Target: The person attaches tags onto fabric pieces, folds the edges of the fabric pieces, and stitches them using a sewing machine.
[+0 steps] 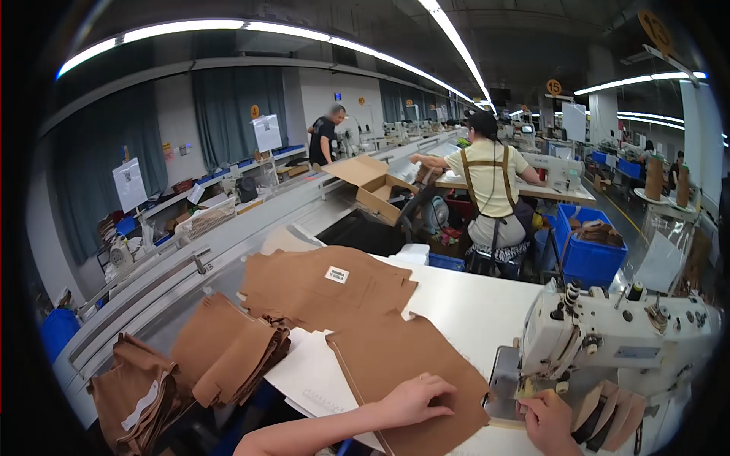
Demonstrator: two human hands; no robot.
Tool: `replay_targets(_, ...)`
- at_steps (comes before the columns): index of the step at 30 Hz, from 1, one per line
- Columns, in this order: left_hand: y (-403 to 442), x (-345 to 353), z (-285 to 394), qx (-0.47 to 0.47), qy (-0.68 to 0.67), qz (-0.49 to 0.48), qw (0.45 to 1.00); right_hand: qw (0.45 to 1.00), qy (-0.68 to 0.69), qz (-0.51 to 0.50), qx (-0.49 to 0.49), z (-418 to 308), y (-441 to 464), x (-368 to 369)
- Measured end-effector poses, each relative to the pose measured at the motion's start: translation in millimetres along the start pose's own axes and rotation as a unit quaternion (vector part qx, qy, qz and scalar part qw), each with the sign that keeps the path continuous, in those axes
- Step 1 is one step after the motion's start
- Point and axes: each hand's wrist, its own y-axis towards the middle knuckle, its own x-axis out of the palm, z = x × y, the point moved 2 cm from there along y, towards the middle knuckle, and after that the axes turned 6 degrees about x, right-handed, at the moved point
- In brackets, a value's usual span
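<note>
My left hand [420, 398] rests on a brown fabric panel [403, 357] that lies flat on the white sewing table, its fingers loosely bent and apart. Close to the needle area of the white sewing machine [601, 334] is my right hand [547, 416], with fingers curled together at the panel's right side. What lies between those fingertips is too small to make out. Beyond the panel, more brown fabric pieces [304, 292] are spread out, with a white label [337, 274] on top. Several folded brown pieces [620, 416] stand just right of my right hand.
Stacks of brown fabric [220, 346] hang over the rail at left, beside another brown bundle [125, 387]. An open cardboard box [376, 190] sits ahead. A co-worker [487, 175] sits at another machine, near a blue bin [589, 254]. Another person [325, 137] stands farther back.
</note>
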Motion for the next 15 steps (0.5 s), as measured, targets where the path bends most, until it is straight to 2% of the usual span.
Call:
replay_targets(3, 15, 0, 1, -0.047, 0.004, -0.052, 0.998, 1.0, 0.002, 0.006, -0.017, -2, -3, -5)
replay_targets(6, 16, 9, 0, -0.015, 0.116, -0.089, 0.989, 1.0, 0.004, -0.001, -0.004, -5, -3, -6)
replay_targets(9, 11, 9, -1, 0.065, 0.129, -0.04, 0.989, 1.0, -0.01, 0.004, -0.015, -2, -5, -3)
replay_targets(12, 6, 3, -1, 0.016, 0.023, 0.002, 1.0, 0.999, -0.035, 0.004, -0.039, -6, -7, -5)
replay_targets(13, 0, 3, -7, -0.06, -0.105, 0.043, 0.992, 0.998, -0.047, -0.013, -0.047, -11, -7, -9)
replay_targets(15, -13, 6, -18, -0.2, -0.346, 0.124, 0.908, 0.994, -0.071, -0.042, -0.066, -31, -7, -18)
